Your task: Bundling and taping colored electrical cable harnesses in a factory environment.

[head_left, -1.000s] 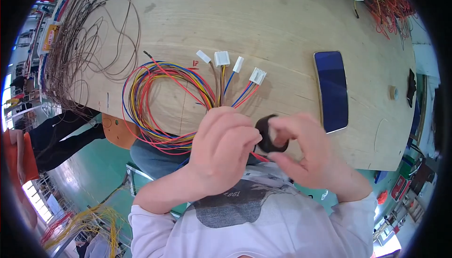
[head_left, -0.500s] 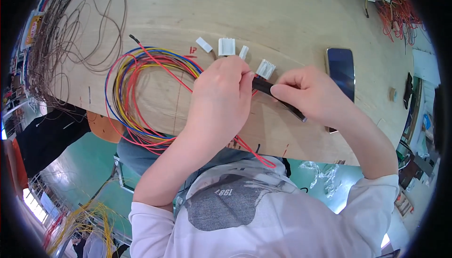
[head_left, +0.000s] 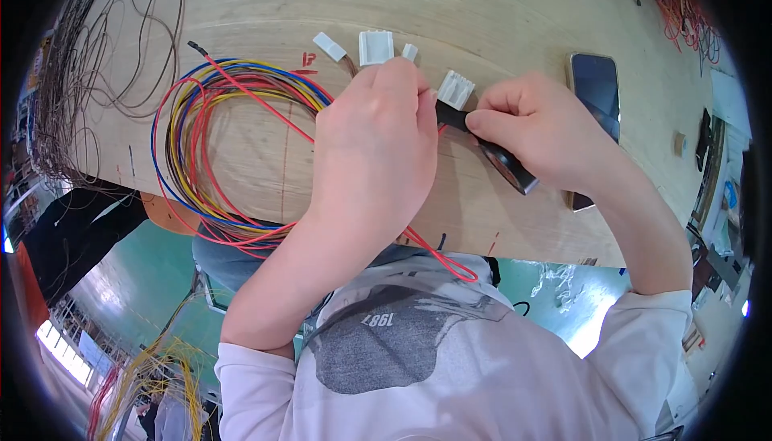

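Note:
My left hand is closed over the wires just below the white connectors; its fingers mostly hide what they grip. A coil of red, blue, yellow and brown wires lies to its left, with a red loop sticking out below the wrist. White plastic connectors fan out beyond the fingers: a wide one, two narrower ones, and a ribbed one on the right. My right hand pinches a roll of black tape. A black strip stretches from it to my left fingers.
On the right of the wooden table lies a phone. Thin brown wires pile up at the left edge, and red wires at the far right. A small tape roll sits near the right edge.
The tape roll has turned, so its round opening now shows. The strip between my hands stays stretched. The view has shifted slightly, moving the coil left and the phone right.

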Tool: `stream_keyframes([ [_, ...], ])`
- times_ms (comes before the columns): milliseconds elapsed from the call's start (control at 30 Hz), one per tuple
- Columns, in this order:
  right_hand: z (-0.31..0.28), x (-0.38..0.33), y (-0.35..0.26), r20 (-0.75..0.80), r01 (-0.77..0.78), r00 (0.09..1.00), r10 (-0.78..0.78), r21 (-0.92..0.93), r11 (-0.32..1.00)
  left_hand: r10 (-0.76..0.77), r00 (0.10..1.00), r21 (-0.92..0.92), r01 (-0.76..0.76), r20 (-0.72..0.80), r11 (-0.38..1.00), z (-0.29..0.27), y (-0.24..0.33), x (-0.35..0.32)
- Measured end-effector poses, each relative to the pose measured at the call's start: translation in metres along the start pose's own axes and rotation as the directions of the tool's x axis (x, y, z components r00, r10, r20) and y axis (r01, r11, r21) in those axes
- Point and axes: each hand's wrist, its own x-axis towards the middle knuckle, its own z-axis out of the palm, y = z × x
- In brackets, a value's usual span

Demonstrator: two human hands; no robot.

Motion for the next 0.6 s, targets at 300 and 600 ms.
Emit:
stream_keyframes([
  [300, 0.0011, 0.0035, 0.0063, -0.039, 0.125, 0.991, -0.127, -0.059, 0.990, -0.036, 0.999, 0.066, 0.037, -0.020, 0.997, 0.0033, 0.0042, 0.0014],
  [600, 0.0002, 0.0004, 0.0053, -0.038, 0.114, 0.992, -0.119, -0.121, 0.986, -0.035, 0.999, -0.037, 0.035, 0.010, 0.999, 0.0054, 0.0007, 0.0012],
])
